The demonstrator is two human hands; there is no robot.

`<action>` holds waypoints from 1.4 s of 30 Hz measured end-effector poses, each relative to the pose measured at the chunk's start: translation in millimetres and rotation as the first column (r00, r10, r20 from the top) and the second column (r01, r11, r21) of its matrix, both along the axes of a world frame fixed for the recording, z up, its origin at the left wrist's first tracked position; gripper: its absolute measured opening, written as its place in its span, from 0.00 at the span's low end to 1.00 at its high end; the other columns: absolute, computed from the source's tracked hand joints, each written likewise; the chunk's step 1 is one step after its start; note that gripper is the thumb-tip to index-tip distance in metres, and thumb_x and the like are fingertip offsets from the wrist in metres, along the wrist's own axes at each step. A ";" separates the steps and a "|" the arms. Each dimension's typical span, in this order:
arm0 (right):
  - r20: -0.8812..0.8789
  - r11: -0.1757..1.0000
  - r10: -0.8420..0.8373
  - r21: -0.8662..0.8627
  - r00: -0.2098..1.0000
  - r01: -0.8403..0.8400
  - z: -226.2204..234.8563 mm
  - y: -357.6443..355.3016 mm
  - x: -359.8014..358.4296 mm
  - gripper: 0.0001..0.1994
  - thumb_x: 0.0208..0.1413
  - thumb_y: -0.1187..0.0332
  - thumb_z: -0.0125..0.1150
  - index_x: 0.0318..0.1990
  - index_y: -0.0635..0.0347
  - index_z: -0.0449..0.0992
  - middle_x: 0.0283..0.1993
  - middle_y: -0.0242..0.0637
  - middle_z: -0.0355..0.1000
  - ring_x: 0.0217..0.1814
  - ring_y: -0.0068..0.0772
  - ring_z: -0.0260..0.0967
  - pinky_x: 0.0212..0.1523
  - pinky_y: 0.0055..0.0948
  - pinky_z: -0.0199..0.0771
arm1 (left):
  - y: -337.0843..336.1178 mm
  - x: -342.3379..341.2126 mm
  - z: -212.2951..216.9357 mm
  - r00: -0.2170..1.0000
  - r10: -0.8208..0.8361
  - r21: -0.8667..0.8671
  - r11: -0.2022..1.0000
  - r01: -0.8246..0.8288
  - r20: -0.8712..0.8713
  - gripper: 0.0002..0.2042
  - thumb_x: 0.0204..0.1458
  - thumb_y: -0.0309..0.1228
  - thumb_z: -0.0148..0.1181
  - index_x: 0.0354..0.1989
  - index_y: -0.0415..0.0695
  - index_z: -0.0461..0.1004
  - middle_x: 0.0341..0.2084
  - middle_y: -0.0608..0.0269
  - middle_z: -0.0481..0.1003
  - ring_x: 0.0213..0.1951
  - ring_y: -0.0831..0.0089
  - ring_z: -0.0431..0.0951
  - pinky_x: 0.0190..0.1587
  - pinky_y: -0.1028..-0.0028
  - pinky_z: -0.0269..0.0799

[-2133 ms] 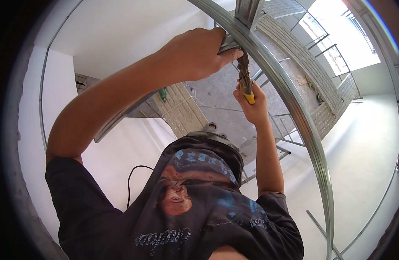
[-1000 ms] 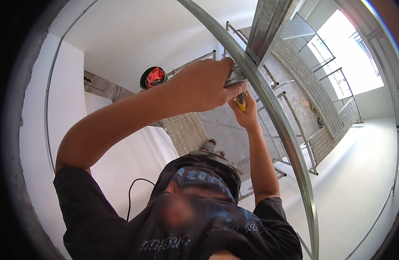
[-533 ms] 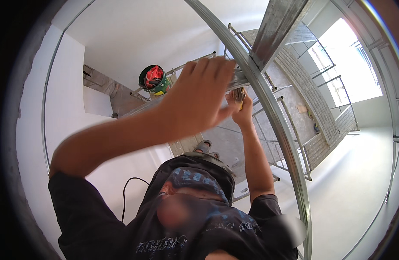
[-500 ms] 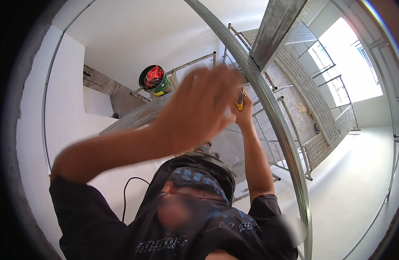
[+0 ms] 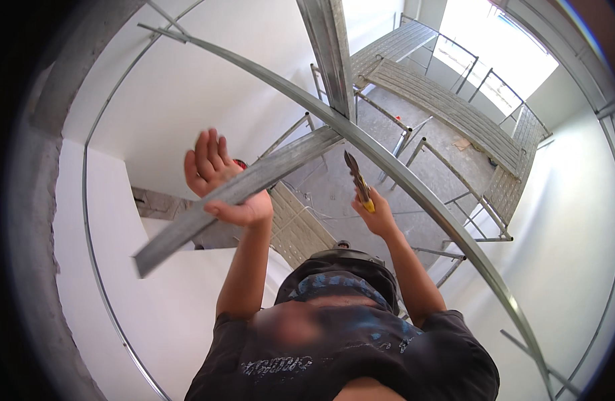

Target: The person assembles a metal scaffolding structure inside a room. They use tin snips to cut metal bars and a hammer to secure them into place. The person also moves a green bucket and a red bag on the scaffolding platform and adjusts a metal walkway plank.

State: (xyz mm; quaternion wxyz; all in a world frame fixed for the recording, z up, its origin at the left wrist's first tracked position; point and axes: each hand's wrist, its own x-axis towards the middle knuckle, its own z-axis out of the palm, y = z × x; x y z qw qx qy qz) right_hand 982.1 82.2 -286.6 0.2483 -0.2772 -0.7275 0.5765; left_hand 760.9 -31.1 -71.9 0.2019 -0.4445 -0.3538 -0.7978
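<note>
My left hand [image 5: 214, 175] is open, its fingers stretched upward. A grey metal channel [image 5: 280, 160] crosses its palm, with the fingers above the strip and the thumb below. The channel's left end [image 5: 147, 257] hangs free; the other end meets a long curved metal rail [image 5: 414, 180]. In my right hand [image 5: 377, 215] is a pair of pliers [image 5: 358, 179] with yellow on the handles, jaws pointing up toward that rail. Another metal channel [image 5: 326, 53] meets the rail from above, near the same joint.
Scaffolding with metal planks [image 5: 447, 100] stands to the right below, with tube frames [image 5: 454, 174] around it. A perforated plank [image 5: 297, 217] lies below my left arm. A thin rail [image 5: 87, 174] runs along the left white wall. A bright window [image 5: 494, 53] is at upper right.
My left hand has swung left and away from the pliers, its fingers now spread beside the channel. The view has turned, bringing the rail's far end and the crossing channel into sight.
</note>
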 end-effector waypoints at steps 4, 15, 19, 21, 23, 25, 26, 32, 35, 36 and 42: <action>0.042 0.994 -0.092 -0.055 0.995 0.094 -4.7 -28.0 41.0 0.12 0.58 0.66 0.65 0.43 0.61 0.72 0.33 0.35 0.71 0.36 0.29 0.66 0.42 0.31 0.70 | 53.5 2.2 89.5 0.993 -0.050 0.070 0.996 0.057 -0.105 0.29 0.68 0.47 0.35 0.66 0.32 0.55 0.62 0.33 0.65 0.65 0.44 0.67 0.68 0.51 0.63; 0.112 0.896 -0.444 0.039 0.889 0.442 -12.7 -49.0 128.8 0.15 0.58 0.67 0.66 0.50 0.62 0.74 0.34 0.33 0.72 0.36 0.26 0.69 0.41 0.30 0.72 | 115.8 29.7 146.2 0.951 -0.309 -0.455 0.846 0.278 0.007 0.24 0.52 0.21 0.70 0.55 0.28 0.68 0.50 0.44 0.78 0.54 0.59 0.80 0.55 0.67 0.79; 0.108 0.874 -0.486 0.051 0.867 0.484 -11.3 -50.1 136.7 0.14 0.59 0.68 0.66 0.50 0.62 0.74 0.35 0.30 0.72 0.36 0.22 0.68 0.40 0.26 0.71 | 114.8 42.8 152.3 0.965 -0.249 -0.510 0.821 0.256 0.083 0.18 0.56 0.24 0.65 0.51 0.30 0.69 0.47 0.50 0.80 0.50 0.64 0.82 0.48 0.72 0.80; 0.114 0.873 -0.488 0.078 0.865 0.482 -9.9 -49.2 137.7 0.14 0.59 0.68 0.65 0.50 0.62 0.74 0.36 0.29 0.72 0.36 0.19 0.68 0.40 0.24 0.70 | 117.7 42.3 148.7 0.985 -0.171 -0.508 0.847 0.157 0.018 0.18 0.57 0.25 0.63 0.52 0.31 0.67 0.46 0.51 0.81 0.50 0.66 0.82 0.48 0.72 0.80; 0.138 0.872 -0.489 0.113 0.861 0.477 -9.2 -44.9 139.6 0.14 0.59 0.69 0.65 0.50 0.62 0.74 0.36 0.29 0.72 0.36 0.19 0.68 0.40 0.24 0.70 | 115.0 49.4 150.4 0.997 -0.072 -0.543 0.837 0.066 0.009 0.19 0.56 0.24 0.62 0.53 0.31 0.67 0.46 0.51 0.81 0.50 0.68 0.82 0.48 0.72 0.80; 0.129 0.870 -0.493 0.055 0.861 0.490 -3.9 -49.2 136.0 0.14 0.59 0.68 0.66 0.50 0.62 0.74 0.35 0.31 0.73 0.37 0.22 0.69 0.41 0.26 0.71 | 115.1 52.8 147.9 0.999 -0.040 -0.554 0.832 0.032 -0.002 0.20 0.53 0.28 0.65 0.50 0.31 0.67 0.39 0.50 0.81 0.39 0.67 0.84 0.41 0.71 0.80; 0.121 0.869 -0.494 0.023 0.861 0.495 -2.9 -53.0 131.3 0.15 0.59 0.67 0.66 0.50 0.62 0.74 0.35 0.32 0.73 0.37 0.23 0.70 0.42 0.27 0.71 | 111.5 50.6 149.8 0.999 -0.043 -0.582 0.813 0.034 -0.001 0.21 0.52 0.32 0.67 0.48 0.31 0.67 0.34 0.48 0.80 0.34 0.61 0.84 0.39 0.68 0.80; 0.084 0.926 -0.311 -0.197 0.947 0.321 1.9 -60.7 103.9 0.17 0.60 0.68 0.64 0.54 0.62 0.72 0.38 0.28 0.72 0.37 0.19 0.68 0.39 0.23 0.69 | 93.1 42.6 152.0 0.970 -0.229 -0.551 0.801 0.234 0.080 0.32 0.52 0.33 0.71 0.61 0.36 0.62 0.47 0.55 0.79 0.43 0.72 0.81 0.46 0.71 0.77; 0.051 0.920 -0.203 -0.333 0.978 0.208 12.4 -66.5 92.5 0.19 0.60 0.69 0.64 0.57 0.62 0.70 0.41 0.29 0.72 0.38 0.19 0.68 0.39 0.22 0.69 | 76.2 39.3 136.7 0.943 -0.332 -0.484 0.826 0.288 -0.007 0.40 0.53 0.38 0.70 0.68 0.36 0.53 0.62 0.45 0.67 0.58 0.63 0.73 0.60 0.62 0.70; 0.018 0.910 -0.152 -0.387 0.988 0.147 21.0 -70.9 83.1 0.20 0.59 0.69 0.63 0.58 0.62 0.69 0.42 0.30 0.72 0.39 0.19 0.68 0.40 0.22 0.69 | 74.2 19.1 118.3 0.899 -0.419 -0.390 0.854 0.343 -0.127 0.41 0.58 0.43 0.64 0.71 0.37 0.45 0.69 0.39 0.56 0.68 0.54 0.62 0.68 0.55 0.58; 0.032 0.916 -0.060 -0.396 0.998 0.068 63.7 -86.2 38.5 0.23 0.58 0.67 0.64 0.59 0.63 0.67 0.44 0.34 0.71 0.44 0.26 0.68 0.47 0.27 0.70 | 7.0 15.5 -67.9 0.962 -0.131 -0.491 0.839 0.236 0.239 0.35 0.59 0.34 0.62 0.68 0.35 0.48 0.66 0.44 0.56 0.70 0.54 0.56 0.71 0.56 0.50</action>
